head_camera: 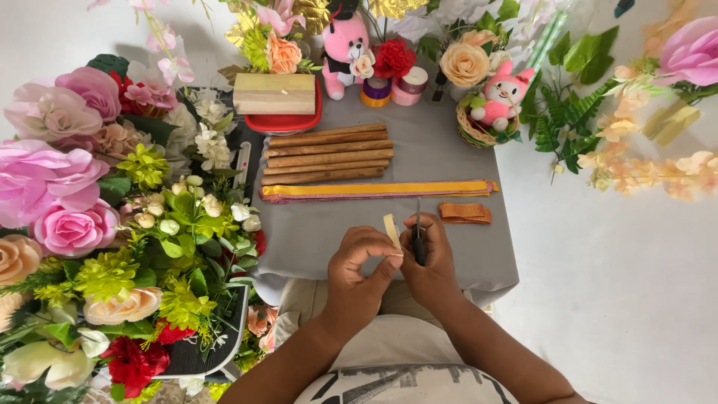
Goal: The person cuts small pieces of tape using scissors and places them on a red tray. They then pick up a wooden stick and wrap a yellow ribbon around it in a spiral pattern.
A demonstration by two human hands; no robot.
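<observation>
My left hand (357, 268) pinches a small cream strip (392, 230) between thumb and fingers, its top end sticking up. My right hand (430, 258) grips dark scissors (418, 233) whose blades point away from me, right beside the strip. Both hands meet over the near edge of a grey cloth-covered table (329, 232). Beyond them lie a long yellow and purple ribbon bundle (378, 190), a folded orange ribbon piece (465, 213) and a row of several brown sticks (327, 155).
Artificial flowers (112, 224) crowd the left side. At the back stand a wooden block on a red tray (274, 94), a pink plush toy (344, 46), ribbon spools (394, 88) and a small basket with a plush rabbit (493, 112). Green fern leaves (565, 112) and peach blossoms lie on the right.
</observation>
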